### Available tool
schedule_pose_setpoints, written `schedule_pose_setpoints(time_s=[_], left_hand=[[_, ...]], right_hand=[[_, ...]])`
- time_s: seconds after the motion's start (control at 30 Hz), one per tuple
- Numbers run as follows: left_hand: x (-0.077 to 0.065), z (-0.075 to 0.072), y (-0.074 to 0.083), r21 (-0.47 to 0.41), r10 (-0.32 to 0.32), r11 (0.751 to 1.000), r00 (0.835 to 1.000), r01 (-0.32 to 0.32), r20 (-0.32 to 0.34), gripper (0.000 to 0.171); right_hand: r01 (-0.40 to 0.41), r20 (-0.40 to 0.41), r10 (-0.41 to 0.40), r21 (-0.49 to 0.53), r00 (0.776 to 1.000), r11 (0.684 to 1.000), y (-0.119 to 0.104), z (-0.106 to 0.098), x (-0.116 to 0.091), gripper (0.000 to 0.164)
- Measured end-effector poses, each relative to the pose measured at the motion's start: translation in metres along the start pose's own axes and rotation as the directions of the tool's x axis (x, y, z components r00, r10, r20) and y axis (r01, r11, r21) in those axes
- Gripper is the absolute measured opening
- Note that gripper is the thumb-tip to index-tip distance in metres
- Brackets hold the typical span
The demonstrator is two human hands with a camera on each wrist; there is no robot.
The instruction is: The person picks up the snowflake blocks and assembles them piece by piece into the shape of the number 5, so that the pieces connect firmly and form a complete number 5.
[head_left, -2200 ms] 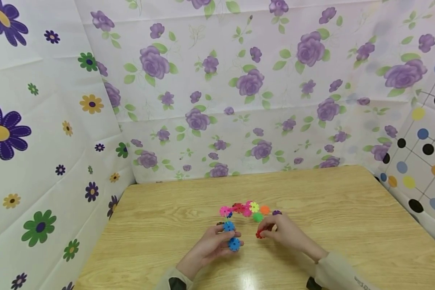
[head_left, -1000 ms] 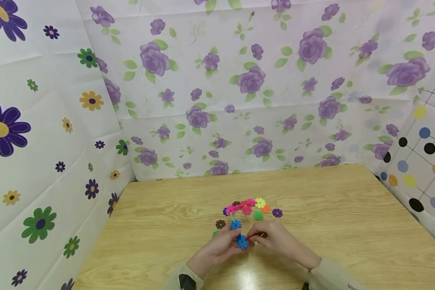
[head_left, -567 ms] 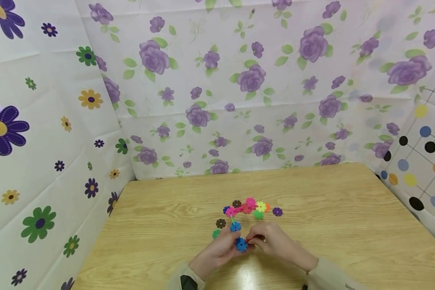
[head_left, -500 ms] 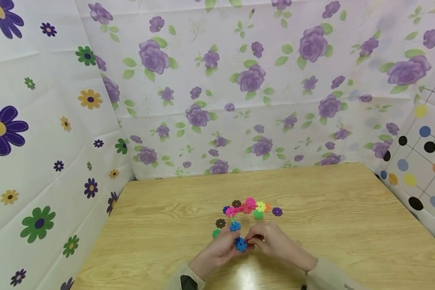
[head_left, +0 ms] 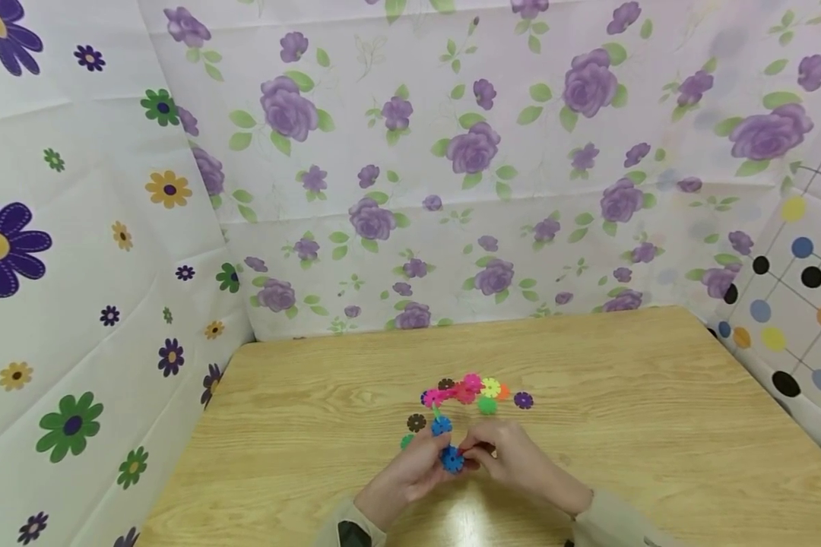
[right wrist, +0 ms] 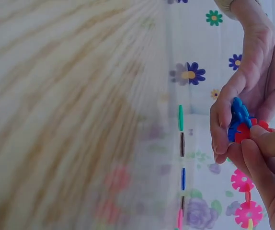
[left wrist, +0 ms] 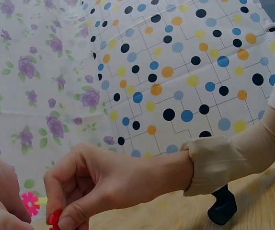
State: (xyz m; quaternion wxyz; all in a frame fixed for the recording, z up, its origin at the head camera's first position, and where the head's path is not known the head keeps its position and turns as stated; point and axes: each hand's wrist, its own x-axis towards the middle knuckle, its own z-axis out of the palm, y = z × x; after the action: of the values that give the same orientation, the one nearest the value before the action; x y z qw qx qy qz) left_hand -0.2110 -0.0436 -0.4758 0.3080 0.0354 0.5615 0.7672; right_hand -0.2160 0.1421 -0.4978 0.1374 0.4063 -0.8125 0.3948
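Note:
My left hand (head_left: 407, 472) holds a chain of plastic snowflake discs by its blue end, with a lower blue disc (head_left: 453, 460) and an upper blue disc (head_left: 441, 426). My right hand (head_left: 516, 460) pinches a red snowflake disc (right wrist: 243, 132) between thumb and fingers. In the right wrist view the red disc meets the blue one's edge; how deep it sits is hidden by fingers. Beyond the blue discs the chain runs through a light green piece (head_left: 436, 412) to a pink disc (head_left: 432, 399), red and pink ones, and a yellow disc (head_left: 490, 387).
Loose discs lie around the chain on the wooden table (head_left: 315, 425): a purple disc (head_left: 523, 400) to the right, a brown disc (head_left: 416, 423) and a green disc (head_left: 407, 441) by the left hand, another brown disc (head_left: 447, 384) behind. Patterned cloth (head_left: 383, 152) walls the table.
From right of the left hand, my right hand has brought the red disc against the lower blue disc. The left hand shifted right with the chain; lately both hands have drifted slightly left.

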Motion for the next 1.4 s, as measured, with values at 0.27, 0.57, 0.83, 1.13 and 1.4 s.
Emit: schedule_pose_setpoints(time_s=[0.27,0.57,0.83,1.13,1.4], left_hand=[[0.004,-0.008,-0.001,0.027,0.002,1.0,1.0,-0.001,-0.026,0.009],[0.006,-0.018,-0.004,0.048,0.024,0.999,0.996,-0.02,-0.085,0.014],[0.005,-0.025,-0.003,0.035,0.053,0.998,0.994,-0.049,-0.095,0.039],[0.007,-0.032,0.0,-0.01,0.081,0.997,0.993,-0.082,-0.089,0.043],[0.007,-0.038,-0.001,0.002,0.088,0.996,0.994,-0.088,-0.07,0.04]], right_hand=[[-0.069,0.076,0.066,0.026,0.995,0.997,0.005,0.001,0.0,0.014],[-0.228,0.173,0.228,-0.024,0.958,0.973,0.004,-0.006,0.003,0.02],[-0.318,0.209,0.309,0.01,0.928,0.948,0.013,-0.015,0.007,0.016],[-0.39,0.218,0.378,0.014,0.9,0.921,0.034,-0.028,0.004,0.015],[-0.433,0.214,0.428,-0.028,0.878,0.901,0.053,-0.045,-0.002,0.017]])
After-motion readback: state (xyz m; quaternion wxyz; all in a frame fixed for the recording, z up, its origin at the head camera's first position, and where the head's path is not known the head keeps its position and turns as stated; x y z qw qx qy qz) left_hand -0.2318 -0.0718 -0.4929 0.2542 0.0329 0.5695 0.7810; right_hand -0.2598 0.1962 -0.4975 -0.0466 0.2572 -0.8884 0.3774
